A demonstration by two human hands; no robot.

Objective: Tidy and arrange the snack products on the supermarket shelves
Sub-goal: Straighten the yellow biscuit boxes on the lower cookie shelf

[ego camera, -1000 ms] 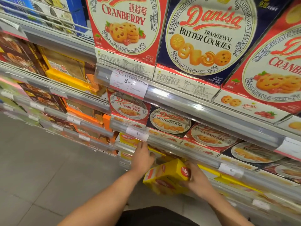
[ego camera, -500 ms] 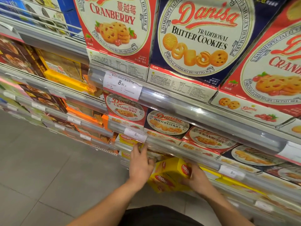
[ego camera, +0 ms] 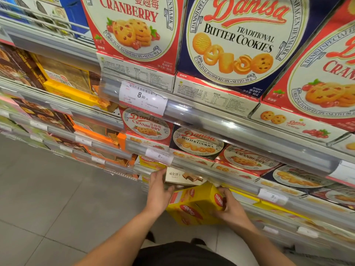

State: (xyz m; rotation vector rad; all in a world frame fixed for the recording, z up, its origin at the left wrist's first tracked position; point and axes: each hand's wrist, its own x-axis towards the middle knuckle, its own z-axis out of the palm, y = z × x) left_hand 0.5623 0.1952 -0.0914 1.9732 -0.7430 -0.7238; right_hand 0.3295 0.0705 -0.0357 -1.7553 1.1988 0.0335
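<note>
Two hands, two boxes at the lower shelf

Both hands work low in the centre of the frame. The left hand curls its fingers round the end of a pale wafer box, which sits at the shelf edge just below a price tag. The right hand grips a yellow box, tilted and just beneath the pale one. Red cranberry cookie boxes and a blue butter cookie box fill the upper frame.

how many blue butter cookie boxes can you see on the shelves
3: one on the top shelf, one on the shelf below, another further right there. More may be hidden.
</note>
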